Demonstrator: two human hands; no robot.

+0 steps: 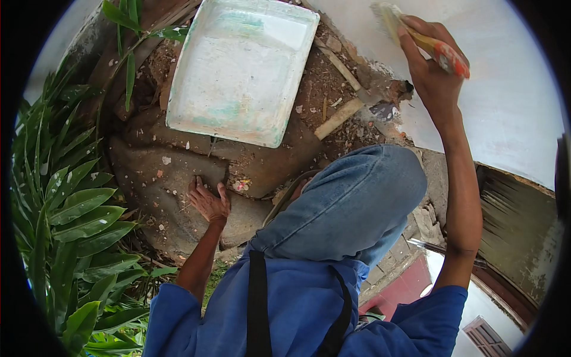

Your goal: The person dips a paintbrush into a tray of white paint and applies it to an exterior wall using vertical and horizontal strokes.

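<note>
My right hand (430,58), raised at the upper right, is closed around a paintbrush (435,49) with a yellow and red handle. The pale, slightly blurred bristles are at or close to the white wall (504,102); whether they touch it I cannot tell. At the lower left, my left hand (208,201) rests palm down with spread fingers on the brown, debris-strewn ground (178,214), holding nothing. Beyond it lies a rectangular white paint tray (241,76) with green stains and raised rims.
Leafy green plants (84,223) crowd the left side. Wooden strips (339,118) and rubble lie between the tray and the wall's broken lower edge. My bent knee (397,174) is near that edge. A weathered, dark greenish panel (517,227) is at the right.
</note>
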